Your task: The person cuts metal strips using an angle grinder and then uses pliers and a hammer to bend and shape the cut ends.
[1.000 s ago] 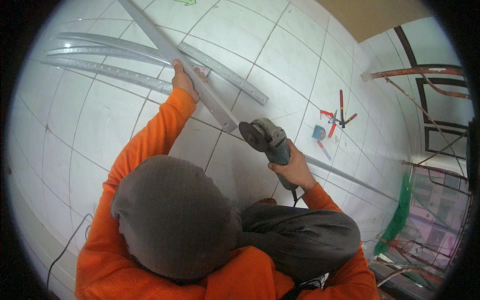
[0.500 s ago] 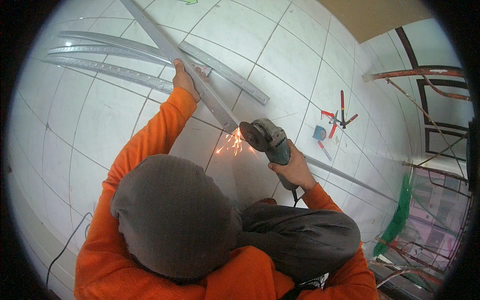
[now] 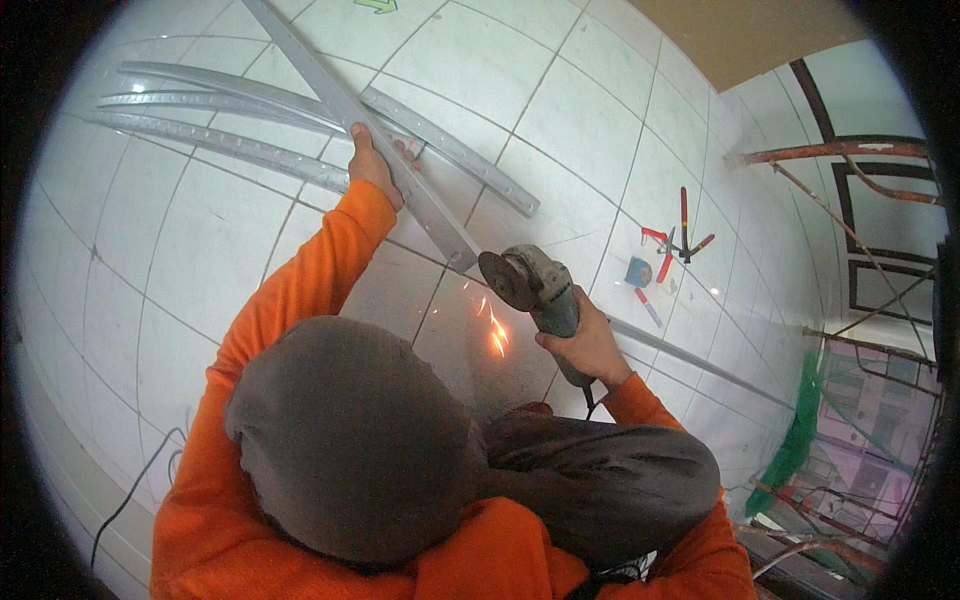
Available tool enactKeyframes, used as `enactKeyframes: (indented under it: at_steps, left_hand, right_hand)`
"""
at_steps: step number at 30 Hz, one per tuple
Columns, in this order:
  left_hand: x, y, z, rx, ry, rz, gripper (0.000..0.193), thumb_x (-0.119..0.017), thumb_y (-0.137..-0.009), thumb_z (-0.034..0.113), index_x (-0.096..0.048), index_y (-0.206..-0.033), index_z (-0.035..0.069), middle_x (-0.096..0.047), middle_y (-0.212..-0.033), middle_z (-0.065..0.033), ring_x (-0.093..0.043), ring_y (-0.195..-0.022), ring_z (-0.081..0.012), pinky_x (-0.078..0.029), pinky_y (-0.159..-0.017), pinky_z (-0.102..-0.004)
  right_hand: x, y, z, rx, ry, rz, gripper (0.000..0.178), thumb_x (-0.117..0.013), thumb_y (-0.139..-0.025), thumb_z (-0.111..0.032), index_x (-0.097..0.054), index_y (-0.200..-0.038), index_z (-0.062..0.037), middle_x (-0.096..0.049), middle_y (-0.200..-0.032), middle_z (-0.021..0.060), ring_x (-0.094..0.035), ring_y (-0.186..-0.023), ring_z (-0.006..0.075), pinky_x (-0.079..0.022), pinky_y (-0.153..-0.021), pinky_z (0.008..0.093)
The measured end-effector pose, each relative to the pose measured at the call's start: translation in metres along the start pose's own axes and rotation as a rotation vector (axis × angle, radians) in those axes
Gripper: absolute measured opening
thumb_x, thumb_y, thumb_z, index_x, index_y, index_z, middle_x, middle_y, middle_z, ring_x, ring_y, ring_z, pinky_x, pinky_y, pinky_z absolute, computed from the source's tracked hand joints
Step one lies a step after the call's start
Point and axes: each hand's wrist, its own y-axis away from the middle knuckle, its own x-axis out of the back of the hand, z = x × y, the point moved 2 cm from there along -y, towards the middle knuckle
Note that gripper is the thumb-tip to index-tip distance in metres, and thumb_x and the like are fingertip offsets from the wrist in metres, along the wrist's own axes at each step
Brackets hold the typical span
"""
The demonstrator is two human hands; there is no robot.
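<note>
Left hand [image 3: 374, 172]: closed around a galvanised metal channel [image 3: 432, 216], thumb on the near side, fingertips showing at the far edge. Right hand [image 3: 590, 345]: wrapped around the body of an angle grinder [image 3: 556, 312], its cutting disc [image 3: 506, 280] at the channel's near end – whether touching or just beside it cannot be told. Sparks [image 3: 496, 332] show below the disc.

The left grip sits some way back from the cut end, presumably to steady the piece while keeping fingers off the disc. The grinder is angled so that its power cord [image 3: 589, 404] trails from the rear, toward the body.

Edges and room: the held channel runs to the upper left, crossing other loose channels [image 3: 235, 150] (contact between them is not clear). A shorter channel [image 3: 465, 160] lies just beyond the left hand. On the right, tape measure [image 3: 639, 271], marker pen [image 3: 648, 306] and red-handled pliers [image 3: 667, 262] rest apart from the grinder, with tiles [image 3: 570, 215] between. Tightest side: the bent knee [image 3: 640, 475], near the right wrist.
</note>
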Motion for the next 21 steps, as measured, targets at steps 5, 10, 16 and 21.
enactKeyframes:
  at_steps: [5, 10, 16, 21]
  left_hand:
    - [0.0024, -0.0001, 0.0008, 0.001, 0.020, 0.000, 0.061, -0.033, -0.099, 0.063, -0.048, -0.101, 0.004, -0.053, -0.081, -0.0099, -0.052, -0.067, -0.0251, -0.050, -0.062, -0.0400]
    - [0.0007, 0.0026, 0.0012, 0.018, 0.016, 0.001, 0.059, -0.034, -0.099, 0.061, -0.049, -0.101, 0.004, -0.053, -0.081, -0.0107, -0.053, -0.066, -0.0253, -0.050, -0.061, -0.0410]
    - [0.0022, -0.0001, 0.0013, 0.006, 0.016, 0.002, 0.058, -0.035, -0.099, 0.061, -0.049, -0.098, 0.005, -0.053, -0.079, -0.0108, -0.053, -0.064, -0.0255, -0.050, -0.061, -0.0414]
    - [0.0018, 0.0004, 0.0012, 0.020, 0.019, 0.013, 0.057, -0.035, -0.100, 0.060, -0.049, -0.096, 0.005, -0.053, -0.078, -0.0103, -0.053, -0.064, -0.0255, -0.050, -0.061, -0.0418]
  right_hand:
    - [0.0006, -0.0036, 0.0030, 0.046, 0.006, -0.010, 0.068, -0.081, -0.067, -0.023, -0.049, -0.124, -0.0012, -0.067, -0.104, 0.0214, -0.066, -0.098, 0.0358, -0.051, -0.088, 0.0413]
    - [0.0005, -0.0020, 0.0020, 0.023, -0.014, -0.004, 0.068, -0.081, -0.067, -0.023, -0.050, -0.124, -0.0014, -0.067, -0.103, 0.0213, -0.067, -0.097, 0.0353, -0.051, -0.086, 0.0415]
    - [-0.0017, -0.0017, 0.0020, 0.041, -0.036, -0.001, 0.069, -0.081, -0.067, -0.025, -0.049, -0.124, -0.0016, -0.067, -0.103, 0.0219, -0.067, -0.099, 0.0356, -0.051, -0.087, 0.0418]
    - [-0.0014, -0.0027, 0.0055, -0.005, 0.014, -0.019, 0.070, -0.081, -0.067, -0.026, -0.049, -0.124, -0.0017, -0.067, -0.103, 0.0224, -0.067, -0.099, 0.0355, -0.051, -0.087, 0.0418]
